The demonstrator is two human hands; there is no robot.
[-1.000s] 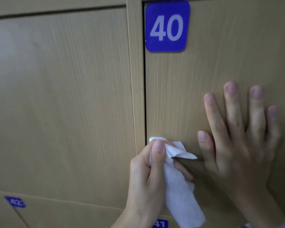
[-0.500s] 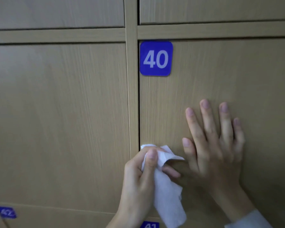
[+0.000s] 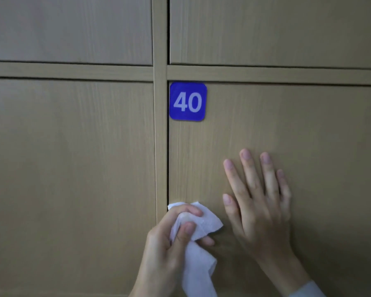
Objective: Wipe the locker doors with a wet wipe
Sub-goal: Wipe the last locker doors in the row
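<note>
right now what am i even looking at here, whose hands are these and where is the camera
There is no machine here. The picture comes from one wide-angle camera worn on a person's head, looking forward and down at their own two hands.

In front of them is a wall of wood-grain locker doors. The door being worked on carries a blue plate reading 40 in its top left corner.

The left hand grips a white wet wipe, bunched in its fingers, against the lower left edge of that door. The loose end of the wipe hangs down. The right hand lies flat on the same door, fingers straight and spread, holding nothing.
</note>
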